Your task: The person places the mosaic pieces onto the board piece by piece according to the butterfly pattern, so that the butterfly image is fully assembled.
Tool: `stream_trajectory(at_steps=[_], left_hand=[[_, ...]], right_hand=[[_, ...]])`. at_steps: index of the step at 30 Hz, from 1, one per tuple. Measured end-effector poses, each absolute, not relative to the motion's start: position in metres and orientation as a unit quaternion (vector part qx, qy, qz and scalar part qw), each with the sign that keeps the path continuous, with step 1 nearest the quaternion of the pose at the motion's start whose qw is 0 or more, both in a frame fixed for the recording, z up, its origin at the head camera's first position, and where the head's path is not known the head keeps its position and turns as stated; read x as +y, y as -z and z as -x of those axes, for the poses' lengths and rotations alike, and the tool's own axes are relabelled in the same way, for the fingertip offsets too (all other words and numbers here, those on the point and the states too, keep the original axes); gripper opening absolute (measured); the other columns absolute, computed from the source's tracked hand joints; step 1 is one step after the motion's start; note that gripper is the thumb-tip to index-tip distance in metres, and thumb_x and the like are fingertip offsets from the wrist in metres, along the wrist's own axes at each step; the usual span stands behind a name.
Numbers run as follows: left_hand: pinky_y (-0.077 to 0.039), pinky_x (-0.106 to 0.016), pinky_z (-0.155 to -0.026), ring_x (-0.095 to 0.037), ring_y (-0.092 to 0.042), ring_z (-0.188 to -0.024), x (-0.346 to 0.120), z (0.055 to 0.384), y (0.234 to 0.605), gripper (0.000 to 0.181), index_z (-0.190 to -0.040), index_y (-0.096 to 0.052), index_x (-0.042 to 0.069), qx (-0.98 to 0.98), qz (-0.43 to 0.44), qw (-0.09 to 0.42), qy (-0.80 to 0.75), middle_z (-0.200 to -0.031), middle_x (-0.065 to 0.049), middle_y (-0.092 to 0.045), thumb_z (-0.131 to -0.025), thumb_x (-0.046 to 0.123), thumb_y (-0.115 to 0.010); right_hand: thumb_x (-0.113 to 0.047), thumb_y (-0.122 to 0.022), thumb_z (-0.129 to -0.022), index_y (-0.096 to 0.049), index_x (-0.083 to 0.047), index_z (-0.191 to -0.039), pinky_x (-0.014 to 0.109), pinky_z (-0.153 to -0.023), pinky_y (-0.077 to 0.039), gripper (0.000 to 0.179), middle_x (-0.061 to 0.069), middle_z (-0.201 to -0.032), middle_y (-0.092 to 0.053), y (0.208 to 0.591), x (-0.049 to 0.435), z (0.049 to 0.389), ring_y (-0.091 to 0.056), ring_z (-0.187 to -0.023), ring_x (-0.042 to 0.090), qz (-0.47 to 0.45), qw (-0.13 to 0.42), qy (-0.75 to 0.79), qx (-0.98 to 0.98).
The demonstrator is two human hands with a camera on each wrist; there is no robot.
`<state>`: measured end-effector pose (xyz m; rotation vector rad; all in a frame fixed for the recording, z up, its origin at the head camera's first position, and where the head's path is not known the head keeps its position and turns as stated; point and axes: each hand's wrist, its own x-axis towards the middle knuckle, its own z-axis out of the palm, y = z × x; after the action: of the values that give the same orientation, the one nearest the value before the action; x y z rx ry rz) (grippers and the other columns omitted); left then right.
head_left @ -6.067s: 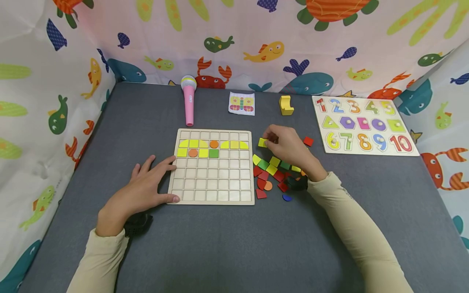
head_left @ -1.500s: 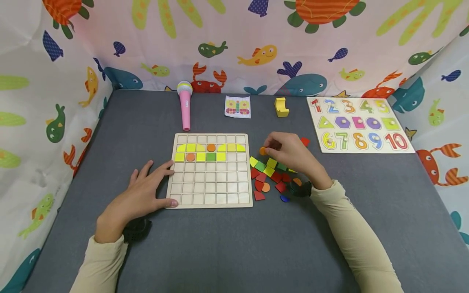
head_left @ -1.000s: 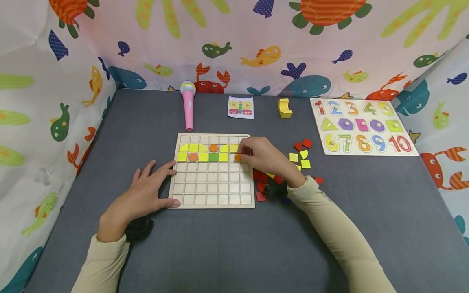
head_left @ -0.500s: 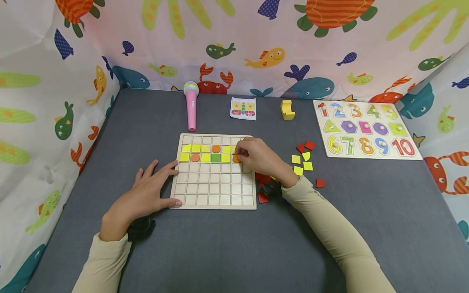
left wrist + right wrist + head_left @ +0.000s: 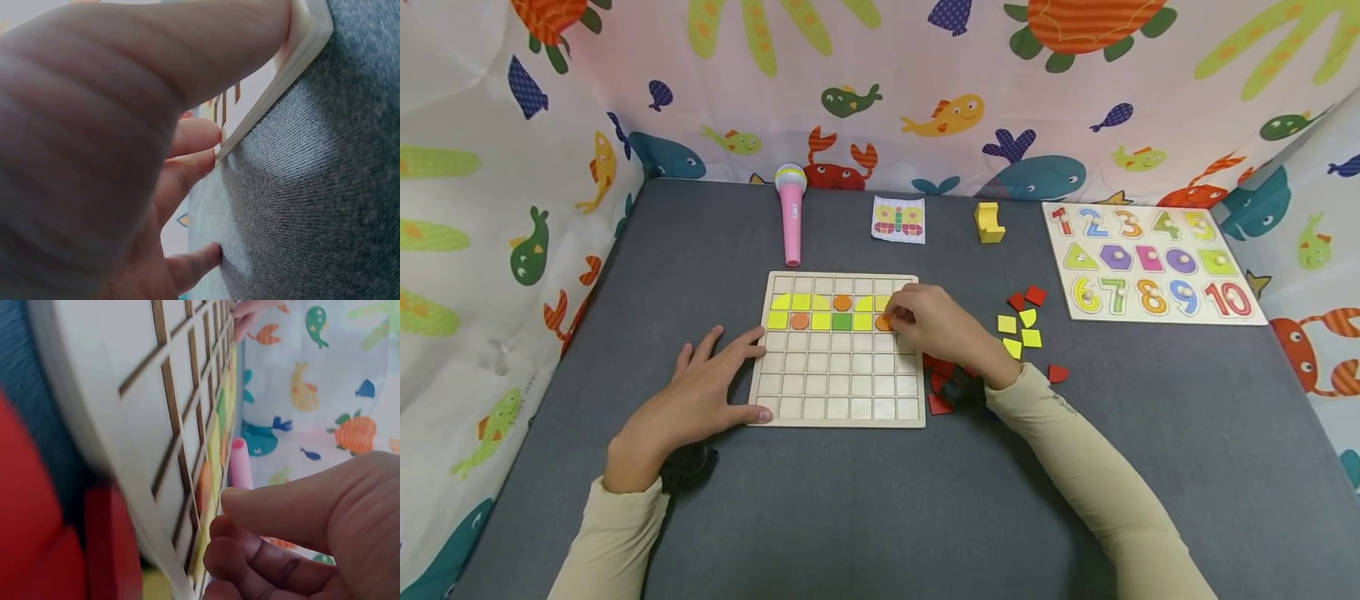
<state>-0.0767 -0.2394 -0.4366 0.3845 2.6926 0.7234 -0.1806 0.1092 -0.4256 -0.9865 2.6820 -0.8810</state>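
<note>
In the head view a wooden grid board (image 5: 838,392) lies on the table, with yellow pieces, orange discs and a green square (image 5: 842,322) in its upper rows. The left hand (image 5: 688,400) has its fingers spread along the board's left edge, its thumb on the near corner. Over the upper right cells is the right hand (image 5: 943,325), its fingertips beside an orange disc (image 5: 883,322) that lies in a cell. The right wrist view shows the thumb (image 5: 275,509) and bent fingers close together, with no piece visible between them. The palm hides the cells below it.
Loose red (image 5: 940,405) and yellow pieces (image 5: 1032,338) lie right of the board, partly under the right wrist. Behind stand a pink toy microphone (image 5: 792,221), a butterfly pattern card (image 5: 898,220) and a yellow block (image 5: 989,223). A number puzzle (image 5: 1153,267) lies at the right.
The right hand first held a yellow square, now on the board. It then brought an orange disc left from the loose pieces into a second-row cell. The left hand stayed on the board.
</note>
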Motion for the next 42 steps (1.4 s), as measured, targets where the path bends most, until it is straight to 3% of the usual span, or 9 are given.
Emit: stream_trajectory(at_steps=[9,26,36,42], left_hand=[[0.001,-0.082,-0.116,-0.059,-0.005,-0.156,-0.242,0.078,0.435,0.096,-0.160,-0.044,0.008,0.944,-0.133,0.166,-0.251,-0.172,-0.018,-0.029,-0.084,0.038,-0.094],[0.002,-0.082,-0.116,-0.059,-0.003,-0.156,-0.243,0.080,0.435,0.096,-0.160,-0.045,0.009,0.943,-0.131,0.180,-0.248,-0.173,-0.018,-0.027,-0.083,0.041,-0.094],[0.002,-0.080,-0.117,-0.058,-0.004,-0.157,-0.242,0.077,0.436,0.102,-0.164,-0.039,0.009,0.944,-0.123,0.178,-0.249,-0.172,-0.019,-0.029,-0.084,0.044,-0.093],[0.003,-0.080,-0.117,-0.057,-0.003,-0.157,-0.241,0.078,0.437,0.100,-0.162,-0.041,0.008,0.942,-0.126,0.177,-0.254,-0.173,-0.019,-0.028,-0.084,0.041,-0.094]], right_hand=[[0.000,-0.073,-0.099,-0.077,0.002,-0.110,0.039,-0.077,-0.056,0.012,0.009,-0.100,-0.071,0.422,0.154,0.176,-0.063,-0.087,0.023,0.309,0.044,0.309,0.898],[0.001,-0.073,-0.098,-0.076,0.003,-0.114,0.049,-0.082,-0.055,0.017,0.013,-0.103,-0.071,0.419,0.220,0.164,-0.064,-0.092,0.029,0.247,0.046,0.294,0.922],[-0.010,-0.078,-0.098,-0.077,0.002,-0.116,0.054,-0.095,-0.053,0.022,0.016,-0.113,-0.070,0.427,0.215,0.162,-0.062,-0.107,0.035,0.276,0.083,0.259,0.922],[-0.008,-0.078,-0.096,-0.077,0.002,-0.114,0.054,-0.093,-0.051,0.020,0.016,-0.112,-0.066,0.427,0.211,0.163,-0.059,-0.105,0.035,0.284,0.094,0.234,0.925]])
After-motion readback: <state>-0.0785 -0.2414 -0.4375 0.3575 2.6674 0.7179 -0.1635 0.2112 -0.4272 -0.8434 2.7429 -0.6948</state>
